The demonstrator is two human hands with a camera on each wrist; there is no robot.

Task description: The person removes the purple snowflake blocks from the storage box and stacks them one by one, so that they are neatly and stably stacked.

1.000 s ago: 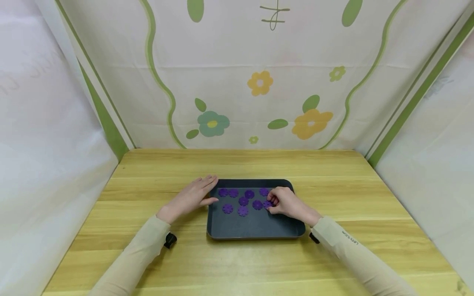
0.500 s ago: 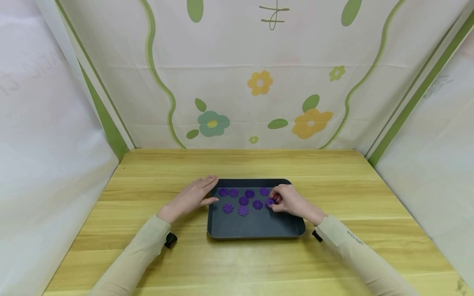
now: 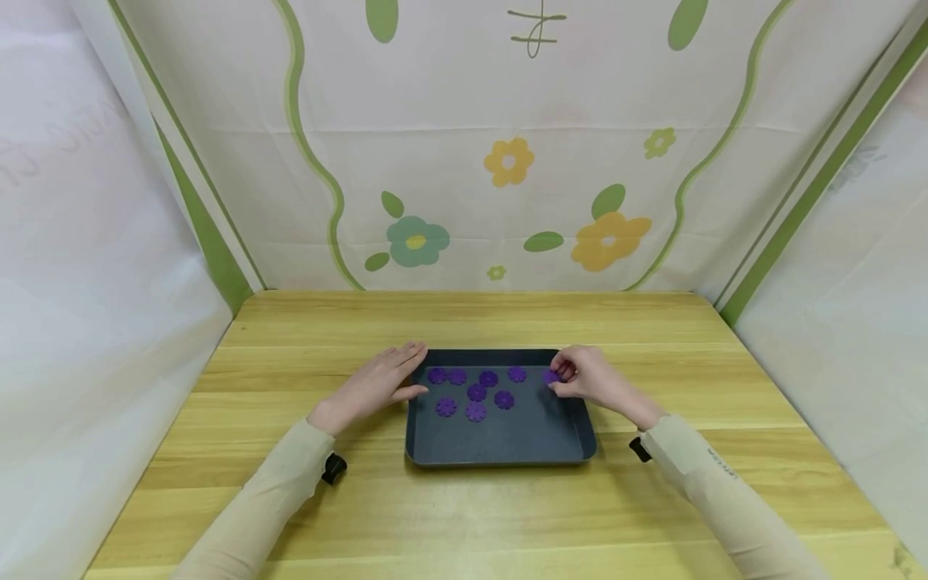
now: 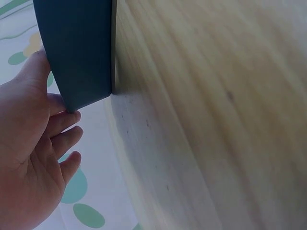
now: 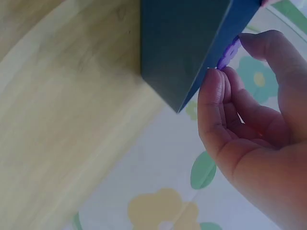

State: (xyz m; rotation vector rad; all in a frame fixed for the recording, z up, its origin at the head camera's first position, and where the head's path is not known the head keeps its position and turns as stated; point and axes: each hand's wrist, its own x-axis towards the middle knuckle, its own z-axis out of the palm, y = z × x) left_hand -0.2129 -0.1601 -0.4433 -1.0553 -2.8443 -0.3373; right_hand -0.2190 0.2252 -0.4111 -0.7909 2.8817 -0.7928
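Note:
In the head view, a dark grey rectangular tray [image 3: 500, 439] bears several purple notched discs, shaped like small flowers or snowflakes. My right hand [image 3: 589, 377], at the tray's back right corner, pinches one purple notched disc [image 5: 229, 51] between thumb and fingertips. The right wrist view shows that disc tilted, just over the tray's rim. My left hand [image 3: 373, 388] rests against the tray's back left side, with fingers fairly straight along the edge. Seen from the left wrist, thumb and fingers of that hand [image 4: 29, 139] touch the tray's corner.
Other discs lie flat in the tray's back half, among them a middle one [image 3: 476, 392] and a front one [image 3: 475, 412]. The tray stands on a wooden table [image 3: 304, 515]. Behind it hangs a white curtain [image 3: 464, 193] printed with flowers.
My right hand has moved right and back, carrying the pinched disc from beside the other discs to the tray's back right corner. The left hand stays in place.

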